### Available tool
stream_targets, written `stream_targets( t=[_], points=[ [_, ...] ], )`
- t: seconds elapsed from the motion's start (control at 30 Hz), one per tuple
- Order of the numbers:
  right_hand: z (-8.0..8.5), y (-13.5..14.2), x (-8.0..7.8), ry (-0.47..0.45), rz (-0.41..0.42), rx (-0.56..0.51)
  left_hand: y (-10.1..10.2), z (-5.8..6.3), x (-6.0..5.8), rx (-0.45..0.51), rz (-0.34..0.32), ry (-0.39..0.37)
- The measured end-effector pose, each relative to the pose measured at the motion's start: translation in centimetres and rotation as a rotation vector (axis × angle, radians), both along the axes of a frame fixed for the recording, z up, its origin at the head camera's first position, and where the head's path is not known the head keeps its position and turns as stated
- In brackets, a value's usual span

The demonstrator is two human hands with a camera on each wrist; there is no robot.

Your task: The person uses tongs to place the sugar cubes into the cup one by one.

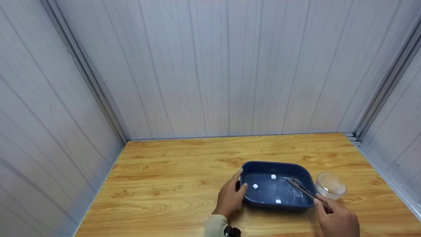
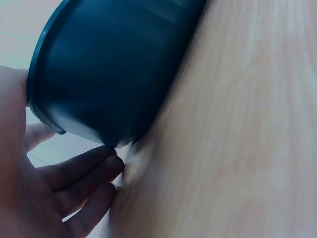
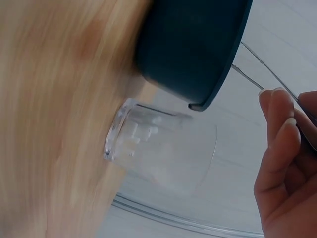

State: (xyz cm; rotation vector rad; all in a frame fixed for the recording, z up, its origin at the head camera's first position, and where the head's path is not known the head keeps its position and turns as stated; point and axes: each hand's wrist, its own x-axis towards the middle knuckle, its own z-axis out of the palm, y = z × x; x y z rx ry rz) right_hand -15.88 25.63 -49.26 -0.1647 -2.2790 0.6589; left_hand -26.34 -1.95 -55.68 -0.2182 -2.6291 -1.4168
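I am watching the left hand (image 1: 229, 199) holding the dark blue tray (image 1: 263, 167) by its left end, thumb over the rim. The tray is sitting on the right half of the wooden bench (image 1: 164, 184). The right hand (image 1: 338, 217) is pinching thin tongs (image 1: 306, 192), whose slightly parted tips are reaching inside the tray; I cannot tell whether they are touching its floor. Three white cubes (image 1: 273, 176) are lying there: far, left and near. Just right, a clear cup (image 1: 334, 182) is standing upright, holding white pieces (image 1: 325, 189).
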Motion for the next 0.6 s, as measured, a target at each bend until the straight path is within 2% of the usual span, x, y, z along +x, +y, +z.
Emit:
stream_targets(
  t=[0.2, 0.37, 0.6],
  points=[
    [-0.2, -0.9, -0.3, -0.002, 0.045, 0.012, 0.0, 0.0, -0.1, 0.002, -0.002, -0.005],
    [-0.3, -2.0, -0.6, -0.045, 0.075, 0.013, 0.0, 0.2, 0.0, -0.005, 0.003, -0.012],
    [-0.7, -3.4, -1.4, -0.057, 0.168, 0.031, 0.1, 0.1, 0.0, -0.014, 0.013, -0.010]
  ],
)
